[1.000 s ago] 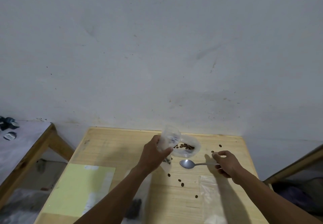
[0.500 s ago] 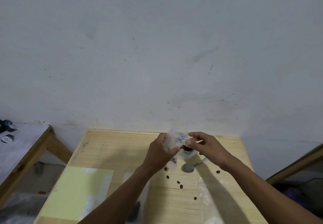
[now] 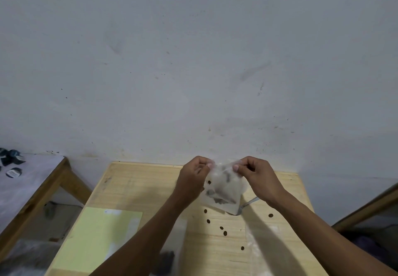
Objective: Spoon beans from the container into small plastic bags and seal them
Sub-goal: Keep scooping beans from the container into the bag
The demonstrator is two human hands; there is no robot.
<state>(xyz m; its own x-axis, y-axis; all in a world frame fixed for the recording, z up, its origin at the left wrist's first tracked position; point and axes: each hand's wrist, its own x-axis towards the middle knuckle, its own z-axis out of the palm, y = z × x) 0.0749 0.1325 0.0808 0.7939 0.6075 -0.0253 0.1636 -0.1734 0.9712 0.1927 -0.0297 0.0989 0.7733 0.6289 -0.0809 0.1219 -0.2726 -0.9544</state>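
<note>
Here we pinch the bag (image 3: 223,191) mouth with left hand (image 3: 192,179) and right hand (image 3: 257,176), lower centre; sealing next needs pressing along its strip.

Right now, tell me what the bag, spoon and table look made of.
Bag: thin clear plastic, glossy; beans show through it.
Spoon: likely metal; grey, reflective, mostly hidden behind the bag.
Table: pale wood, matte, visible grain lines.

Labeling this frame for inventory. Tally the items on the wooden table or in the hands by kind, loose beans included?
Small plastic bag, pinched at its top corners by the left hand and right hand: 1
Spoon, partly hidden behind the bag: 1
Loose beans on the table, e.g.: 6
Pale green sheet: 1
Total: 9
</note>
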